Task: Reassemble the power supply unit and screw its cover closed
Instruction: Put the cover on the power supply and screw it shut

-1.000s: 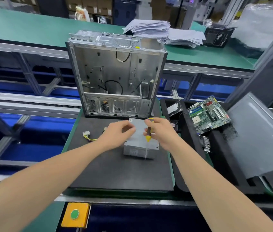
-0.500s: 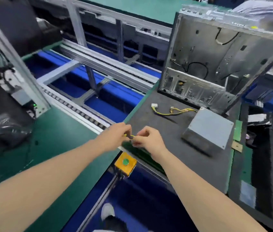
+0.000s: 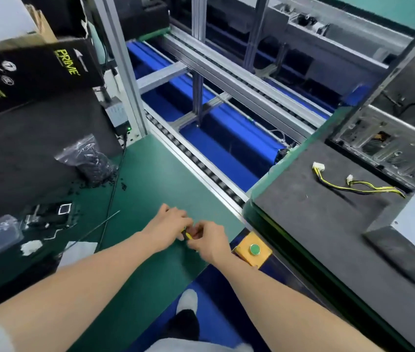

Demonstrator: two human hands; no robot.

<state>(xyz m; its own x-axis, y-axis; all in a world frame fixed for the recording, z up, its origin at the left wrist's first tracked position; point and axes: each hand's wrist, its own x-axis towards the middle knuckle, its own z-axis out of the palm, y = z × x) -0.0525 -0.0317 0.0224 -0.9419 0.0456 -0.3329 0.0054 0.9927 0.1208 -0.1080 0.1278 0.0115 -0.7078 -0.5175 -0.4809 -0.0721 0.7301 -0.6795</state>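
Note:
My left hand [image 3: 167,226] and my right hand [image 3: 210,240] meet over the green bench, both with curled fingers on a small yellow-and-black screwdriver [image 3: 186,235] held between them. Most of the tool is hidden by the fingers. The grey power supply unit [image 3: 414,232] lies on the dark foam mat [image 3: 310,217] far to the right, apart from both hands. Its yellow-and-black cables with white connectors [image 3: 348,181] trail across the mat. The open metal computer case [image 3: 389,138] stands behind the mat at the right edge.
A plastic bag of small black parts [image 3: 92,161] sits on the green bench [image 3: 150,179], with loose bits scattered around it. A black box marked PRIME [image 3: 36,69] stands at the left. A roller conveyor [image 3: 196,158] separates bench and mat. A yellow box with a green button [image 3: 253,250] sits below my right hand.
My view has swung left, away from the power supply. Both hands left the unit's top and came together over the green bench, holding the screwdriver between them.

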